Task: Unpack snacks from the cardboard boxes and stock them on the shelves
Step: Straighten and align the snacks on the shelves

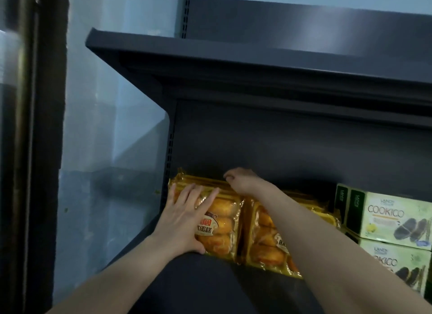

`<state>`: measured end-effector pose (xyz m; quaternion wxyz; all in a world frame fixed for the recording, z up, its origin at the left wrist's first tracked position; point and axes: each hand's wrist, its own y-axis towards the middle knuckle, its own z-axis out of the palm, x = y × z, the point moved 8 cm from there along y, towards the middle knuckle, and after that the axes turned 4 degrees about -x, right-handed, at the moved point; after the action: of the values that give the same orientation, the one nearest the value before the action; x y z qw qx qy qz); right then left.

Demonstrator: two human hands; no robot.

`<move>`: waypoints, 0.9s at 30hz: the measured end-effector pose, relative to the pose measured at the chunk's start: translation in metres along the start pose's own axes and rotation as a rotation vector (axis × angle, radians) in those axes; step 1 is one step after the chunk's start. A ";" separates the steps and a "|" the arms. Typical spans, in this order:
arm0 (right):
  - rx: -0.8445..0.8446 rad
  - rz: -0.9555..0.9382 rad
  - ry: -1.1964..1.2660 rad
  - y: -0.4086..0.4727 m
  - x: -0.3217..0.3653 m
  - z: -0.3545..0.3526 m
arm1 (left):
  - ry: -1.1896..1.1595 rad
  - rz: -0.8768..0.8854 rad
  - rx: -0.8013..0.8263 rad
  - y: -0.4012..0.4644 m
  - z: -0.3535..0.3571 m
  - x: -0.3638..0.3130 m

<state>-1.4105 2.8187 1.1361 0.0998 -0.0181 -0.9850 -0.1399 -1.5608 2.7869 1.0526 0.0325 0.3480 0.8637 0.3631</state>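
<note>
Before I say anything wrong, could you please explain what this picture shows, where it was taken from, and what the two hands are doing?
There is no machine: a camera worn on a person's head looks down at their bare arms. They are stocking a dark shelf. The left hand lies flat, fingers straight, on the front yellow cake pack. The right hand reaches over to the tops of the packs behind, fingers curled; whether it has a grip on one is unclear. A second cake row stands alongside, then stacked green Cookico boxes.
</note>
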 end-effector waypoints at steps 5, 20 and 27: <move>0.105 0.030 0.043 0.032 -0.003 0.016 | -0.015 0.027 -0.003 0.001 -0.002 0.003; -0.012 -0.045 0.093 0.020 0.018 -0.010 | 0.105 0.028 -0.100 0.003 -0.002 0.008; 0.043 -0.077 -0.047 -0.021 0.020 0.011 | 0.126 -0.050 -0.019 0.003 -0.002 0.007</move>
<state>-1.4331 2.8019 1.1243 0.0718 0.0187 -0.9898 -0.1218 -1.5651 2.7909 1.0575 -0.0095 0.3023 0.8691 0.3915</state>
